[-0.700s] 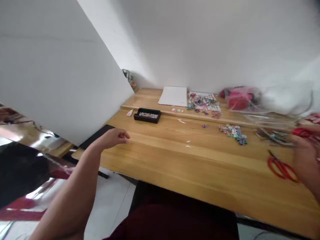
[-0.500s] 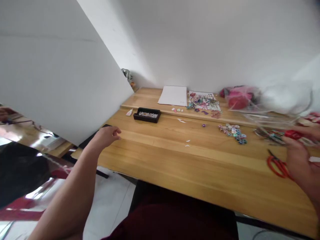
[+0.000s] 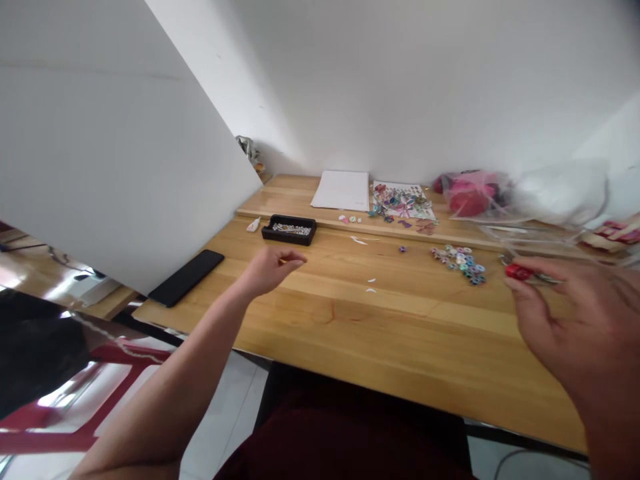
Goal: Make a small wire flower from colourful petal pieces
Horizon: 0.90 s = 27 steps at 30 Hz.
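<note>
My right hand [image 3: 580, 307] is closed in a pinch at the right side of the table, with a small glossy red object [image 3: 519, 271] between thumb and forefinger. Its kind is not clear. Over the middle left of the table hovers my left hand [image 3: 277, 270], thumb and fingertips drawn together; what they hold, if anything, is too small to see. Just beyond it lies a black tray [image 3: 289, 230] of small pale beads. Faint reddish blurred lines [image 3: 330, 315] show on the wood in front. A cluster of colourful beads [image 3: 460, 263] lies left of my right hand.
A black phone [image 3: 187, 277] and a small white tube [image 3: 253, 225] lie on the left. White paper [image 3: 341, 191], a sheet with shiny charms [image 3: 404, 201] and clear bags with pink contents [image 3: 473, 193] line the back ledge. Paper scraps [image 3: 371, 290] dot the table. A grey partition [image 3: 125, 147] stands left.
My left hand has moved right, uncovering the phone. My right hand has moved left with the red object. The red-handled scissors seen beside it are no longer visible there; faint reddish lines appear mid-table.
</note>
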Available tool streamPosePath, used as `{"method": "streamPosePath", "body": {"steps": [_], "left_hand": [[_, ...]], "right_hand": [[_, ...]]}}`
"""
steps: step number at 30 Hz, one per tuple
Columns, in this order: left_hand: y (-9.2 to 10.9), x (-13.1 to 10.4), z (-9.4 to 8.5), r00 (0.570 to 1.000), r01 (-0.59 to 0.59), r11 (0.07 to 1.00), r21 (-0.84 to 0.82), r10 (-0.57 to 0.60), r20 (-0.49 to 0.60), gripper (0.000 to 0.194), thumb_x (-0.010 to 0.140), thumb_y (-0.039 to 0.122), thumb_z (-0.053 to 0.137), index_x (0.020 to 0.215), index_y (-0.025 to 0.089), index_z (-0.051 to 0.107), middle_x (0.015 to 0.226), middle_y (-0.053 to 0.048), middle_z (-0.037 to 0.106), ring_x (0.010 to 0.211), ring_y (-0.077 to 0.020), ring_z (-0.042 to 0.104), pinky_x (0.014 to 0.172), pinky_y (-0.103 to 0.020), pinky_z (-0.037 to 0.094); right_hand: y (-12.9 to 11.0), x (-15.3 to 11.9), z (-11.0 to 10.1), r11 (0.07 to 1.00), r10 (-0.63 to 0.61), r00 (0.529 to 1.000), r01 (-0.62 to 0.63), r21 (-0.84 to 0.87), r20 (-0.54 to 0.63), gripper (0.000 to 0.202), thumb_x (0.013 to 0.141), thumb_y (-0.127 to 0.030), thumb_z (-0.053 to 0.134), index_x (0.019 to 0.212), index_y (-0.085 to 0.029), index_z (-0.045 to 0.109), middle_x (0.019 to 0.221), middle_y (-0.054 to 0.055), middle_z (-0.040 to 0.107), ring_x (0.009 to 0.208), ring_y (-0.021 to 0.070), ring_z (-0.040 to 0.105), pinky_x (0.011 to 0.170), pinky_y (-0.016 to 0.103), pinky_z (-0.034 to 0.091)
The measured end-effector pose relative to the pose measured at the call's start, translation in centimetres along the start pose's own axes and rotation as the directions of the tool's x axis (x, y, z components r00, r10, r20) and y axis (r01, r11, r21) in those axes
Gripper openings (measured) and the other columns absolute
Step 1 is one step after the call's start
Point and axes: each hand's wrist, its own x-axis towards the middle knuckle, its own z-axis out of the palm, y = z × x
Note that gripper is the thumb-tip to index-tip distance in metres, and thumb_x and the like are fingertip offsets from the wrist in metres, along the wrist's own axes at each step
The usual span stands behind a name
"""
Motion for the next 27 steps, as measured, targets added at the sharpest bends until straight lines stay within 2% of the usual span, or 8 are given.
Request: {"method": "streamPosePath", "body": {"steps": [2,5,8,10,13,17,22,27], "left_hand": [[2.8,0.6,2.3,0.991,-0.061,0.956,-0.288,0.092,0.095,0.027,0.083,0.037,0.062,0.1,0.017,0.071,0.101,-0.007,0.073,0.09,-0.0189,0.066,0.077,-0.03,0.052],[7.8,1.2,6.1,0.935,-0.075,0.737,-0.672,0.286,0.21,0.034,0.083,0.035,0.065,0.111,0.016,0.065,0.12,-0.012,0.065,0.111,-0.0228,0.06,0.075,-0.029,0.053],[11.9,1.3,9.9,0.849,0.046,0.525,-0.85,0.427,0.31,0.042,0.082,0.038,0.067,0.12,0.021,0.06,0.136,-0.012,0.054,0.123,-0.0251,0.052,0.078,-0.029,0.054],[13.2,1.3,12.0,0.815,0.164,0.498,-0.852,0.418,0.401,0.049,0.079,0.041,0.07,0.122,0.021,0.059,0.127,-0.013,0.058,0.106,-0.0215,0.061,0.072,-0.028,0.053],[12.5,1.3,13.7,0.844,0.189,0.66,-0.727,0.269,0.463,0.042,0.078,0.048,0.069,0.103,0.014,0.067,0.081,-0.005,0.064,0.063,-0.0094,0.056,0.056,-0.022,0.042],[8.6,1.9,12.6,0.949,-0.057,0.915,-0.399,0.173,0.262,0.032,0.076,0.046,0.069,0.071,0.014,0.067,0.059,0.003,0.053,0.054,-0.0075,0.041,0.05,-0.022,0.028],[4.4,1.9,8.9,0.983,-0.058,0.993,-0.101,0.075,0.167,0.026,0.078,0.04,0.065,0.07,0.016,0.068,0.06,0.001,0.057,0.055,-0.0095,0.044,0.051,-0.023,0.031],[2.7,1.0,6.1,0.993,-0.022,0.999,0.023,0.019,0.113,0.026,0.079,0.042,0.063,0.073,0.018,0.068,0.06,0.001,0.059,0.054,-0.0106,0.045,0.05,-0.023,0.032]], "right_hand": [[-1.3,0.5,0.1,0.996,-0.084,0.996,0.084,0.003,-0.01,0.025,0.082,-0.02,0.067,0.107,-0.018,0.063,0.096,0.009,0.072,0.087,0.0266,0.065,0.085,0.039,0.05],[-2.8,0.8,0.3,0.988,-0.142,0.99,0.142,0.058,0.003,0.027,0.081,-0.015,0.069,0.107,-0.016,0.062,0.096,0.008,0.072,0.086,0.0233,0.065,0.085,0.036,0.051],[-3.5,0.7,0.7,0.981,-0.157,0.987,0.15,0.123,0.047,0.026,0.083,-0.014,0.067,0.107,-0.016,0.06,0.099,0.008,0.071,0.091,0.0229,0.064,0.089,0.036,0.049],[-3.3,0.3,1.0,0.981,-0.139,0.986,0.124,0.151,0.097,0.025,0.085,-0.016,0.065,0.109,-0.017,0.059,0.1,0.008,0.07,0.093,0.024,0.063,0.091,0.039,0.048],[-2.2,-0.8,1.7,0.983,-0.103,0.976,0.072,0.167,0.19,0.019,0.089,-0.019,0.059,0.108,-0.018,0.059,0.099,0.008,0.069,0.093,0.0249,0.061,0.089,0.04,0.047],[0.2,-3.4,3.5,0.987,-0.035,0.922,-0.028,0.157,0.386,0.015,0.093,-0.025,0.051,0.103,-0.018,0.058,0.094,0.008,0.068,0.092,0.0255,0.06,0.084,0.039,0.045],[2.7,-7.2,6.4,0.976,0.109,0.792,-0.201,0.087,0.6,0.013,0.091,-0.026,0.048,0.094,-0.019,0.059,0.088,0.007,0.067,0.086,0.0251,0.059,0.076,0.037,0.043],[3.6,-8.7,7.9,0.957,0.221,0.7,-0.288,-0.015,0.679,0.014,0.088,-0.03,0.05,0.088,-0.02,0.06,0.085,0.007,0.067,0.082,0.0247,0.058,0.074,0.036,0.041]]}}
